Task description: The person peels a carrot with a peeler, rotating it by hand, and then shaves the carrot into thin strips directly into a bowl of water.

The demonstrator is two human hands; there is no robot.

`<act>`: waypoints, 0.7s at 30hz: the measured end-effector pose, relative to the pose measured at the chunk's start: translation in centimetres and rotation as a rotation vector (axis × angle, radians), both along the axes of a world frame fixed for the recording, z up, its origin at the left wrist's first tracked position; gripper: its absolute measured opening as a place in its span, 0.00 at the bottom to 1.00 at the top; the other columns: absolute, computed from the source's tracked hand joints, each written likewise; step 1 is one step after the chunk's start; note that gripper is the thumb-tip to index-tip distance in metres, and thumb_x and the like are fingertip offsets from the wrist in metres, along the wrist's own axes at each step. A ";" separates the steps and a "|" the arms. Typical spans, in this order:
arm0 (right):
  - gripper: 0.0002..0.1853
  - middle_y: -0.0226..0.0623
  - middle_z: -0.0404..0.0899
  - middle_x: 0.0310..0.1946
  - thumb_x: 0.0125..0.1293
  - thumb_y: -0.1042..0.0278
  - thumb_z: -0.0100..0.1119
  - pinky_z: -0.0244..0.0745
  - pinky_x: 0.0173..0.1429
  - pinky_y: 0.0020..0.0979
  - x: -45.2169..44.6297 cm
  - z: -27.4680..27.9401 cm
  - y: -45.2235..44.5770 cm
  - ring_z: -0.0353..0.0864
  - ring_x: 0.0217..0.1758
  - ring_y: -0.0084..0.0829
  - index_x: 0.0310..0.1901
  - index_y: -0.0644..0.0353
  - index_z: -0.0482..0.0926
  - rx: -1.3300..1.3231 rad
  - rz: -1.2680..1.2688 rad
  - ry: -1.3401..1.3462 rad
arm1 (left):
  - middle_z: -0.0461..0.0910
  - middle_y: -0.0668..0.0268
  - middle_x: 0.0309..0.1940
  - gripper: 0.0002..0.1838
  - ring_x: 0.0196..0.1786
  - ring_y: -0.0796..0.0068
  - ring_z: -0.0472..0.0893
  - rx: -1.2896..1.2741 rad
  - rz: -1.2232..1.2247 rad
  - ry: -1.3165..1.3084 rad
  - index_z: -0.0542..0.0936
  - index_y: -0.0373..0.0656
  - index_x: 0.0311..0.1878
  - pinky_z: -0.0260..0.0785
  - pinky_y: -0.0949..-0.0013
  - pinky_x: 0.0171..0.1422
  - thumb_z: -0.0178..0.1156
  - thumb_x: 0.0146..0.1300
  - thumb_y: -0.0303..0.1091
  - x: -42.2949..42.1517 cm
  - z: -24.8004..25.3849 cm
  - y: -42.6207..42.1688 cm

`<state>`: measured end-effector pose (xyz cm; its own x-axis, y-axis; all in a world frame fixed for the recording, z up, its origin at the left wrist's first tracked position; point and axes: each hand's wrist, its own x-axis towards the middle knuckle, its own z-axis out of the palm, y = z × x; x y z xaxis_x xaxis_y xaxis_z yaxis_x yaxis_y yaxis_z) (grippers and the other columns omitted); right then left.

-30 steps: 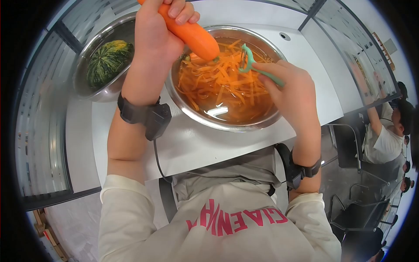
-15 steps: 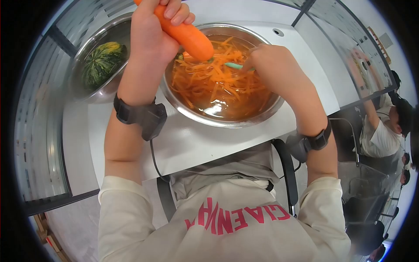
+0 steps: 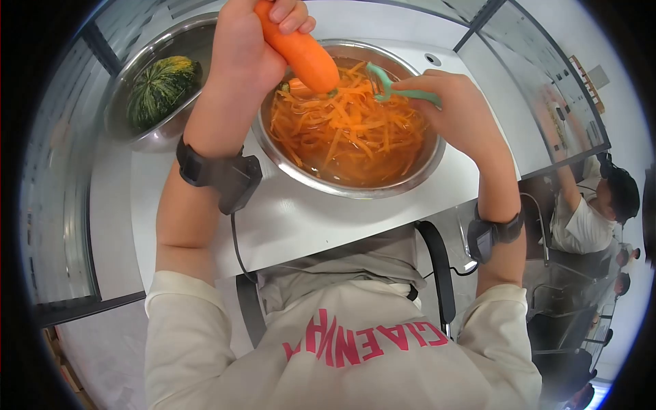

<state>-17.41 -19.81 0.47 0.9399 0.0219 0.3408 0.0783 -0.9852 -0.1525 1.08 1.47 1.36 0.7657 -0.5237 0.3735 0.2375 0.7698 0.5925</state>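
My left hand (image 3: 249,58) is wrapped round a thick orange carrot (image 3: 305,60), whose lower end slants down over the large metal bowl (image 3: 362,193). A green peeler (image 3: 414,93) is gripped in my right hand (image 3: 459,109). Its forked head points left, apart from the carrot, above the bowl's right half. Long carrot peelings (image 3: 352,126) lie in orange-tinted water in the bowl. By the bowl's left wall, another orange piece (image 3: 295,86) with a bit of green shows, partly hidden by the held carrot and my left hand.
Left of my left arm, a second metal bowl (image 3: 152,141) holds a green-and-yellow striped squash (image 3: 164,89). Both bowls stand on a white table (image 3: 287,229) between glass-like panels. Another person (image 3: 594,212) sits at the right. Cables hang from the black bands on my wrists.
My right hand has moved up and right, raising the peeler so its head now shows clearly. My left hand still holds the carrot, shifted slightly in view.
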 end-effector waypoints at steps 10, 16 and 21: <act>0.14 0.38 0.90 0.38 0.71 0.68 0.64 0.76 0.43 0.27 -0.8 -2.4 1.3 0.84 0.38 0.21 0.55 0.61 0.87 0.593 -0.068 -0.150 | 0.64 0.73 0.17 0.16 0.21 0.74 0.69 0.012 -0.023 0.019 0.67 0.53 0.29 0.68 0.66 0.36 0.60 0.74 0.38 1.1 -1.1 -0.6; 0.12 0.32 0.90 0.42 0.72 0.72 0.65 0.76 0.46 0.23 -0.8 -3.0 3.8 0.83 0.41 0.19 0.53 0.64 0.88 0.838 0.041 -0.310 | 0.63 0.73 0.17 0.17 0.21 0.74 0.68 0.026 -0.027 0.059 0.66 0.53 0.29 0.68 0.66 0.36 0.60 0.74 0.38 1.8 -2.0 -1.3; 0.11 0.34 0.90 0.38 0.67 0.75 0.69 0.77 0.40 0.23 0.1 -3.1 6.6 0.84 0.34 0.20 0.50 0.62 0.88 0.685 0.069 -0.479 | 0.63 0.73 0.18 0.17 0.22 0.74 0.67 0.041 -0.008 0.031 0.66 0.52 0.30 0.67 0.66 0.36 0.61 0.73 0.39 1.6 -2.2 -1.7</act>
<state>-17.34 -13.22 -2.62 0.6945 -0.2829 0.6616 0.3438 -0.6772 -0.6505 2.68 -0.18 -0.83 0.7724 -0.5440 0.3279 0.2620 0.7431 0.6157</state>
